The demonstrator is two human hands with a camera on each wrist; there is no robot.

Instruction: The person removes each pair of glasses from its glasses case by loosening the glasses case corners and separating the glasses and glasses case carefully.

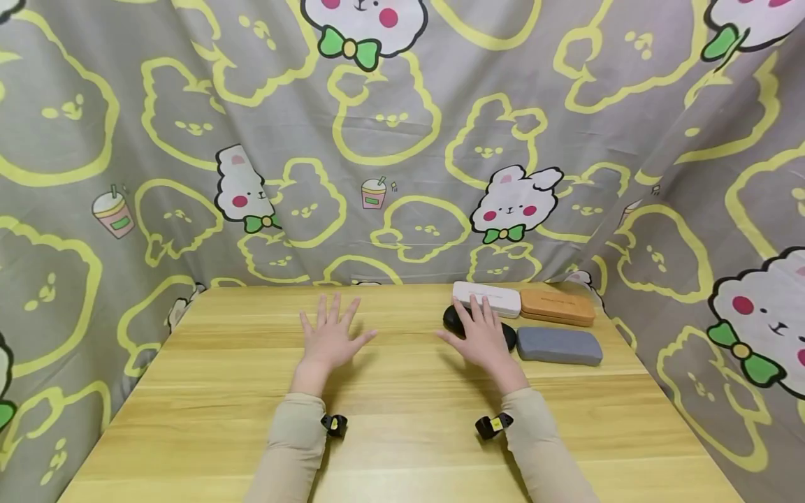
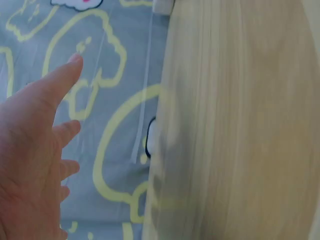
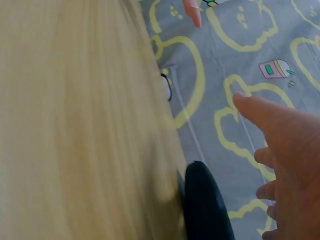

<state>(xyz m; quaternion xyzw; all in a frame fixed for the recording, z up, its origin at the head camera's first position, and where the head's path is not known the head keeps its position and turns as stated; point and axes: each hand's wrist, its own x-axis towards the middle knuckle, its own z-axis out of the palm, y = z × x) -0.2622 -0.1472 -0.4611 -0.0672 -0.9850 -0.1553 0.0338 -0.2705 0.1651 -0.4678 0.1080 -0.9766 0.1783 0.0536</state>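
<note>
Both hands are held out with spread fingers, palms toward the wooden table (image 1: 390,398). The left hand (image 1: 328,342) is over the left-middle part of the table and holds nothing; its wrist view shows the same spread left hand (image 2: 30,150). In the head view the right hand (image 1: 484,341) overlaps a black oval case (image 1: 508,337), covering its middle. The right wrist view shows the right hand (image 3: 295,155) apart from the black case (image 3: 205,205), with nothing in its fingers. Just behind lies a white glasses case (image 1: 497,299).
An orange-brown glasses case (image 1: 557,307) sits right of the white one, and a grey-blue glasses case (image 1: 558,346) lies in front of it. A patterned curtain (image 1: 402,154) hangs behind the table's far edge and along both sides. Each sleeve carries a small black wrist camera (image 1: 493,425).
</note>
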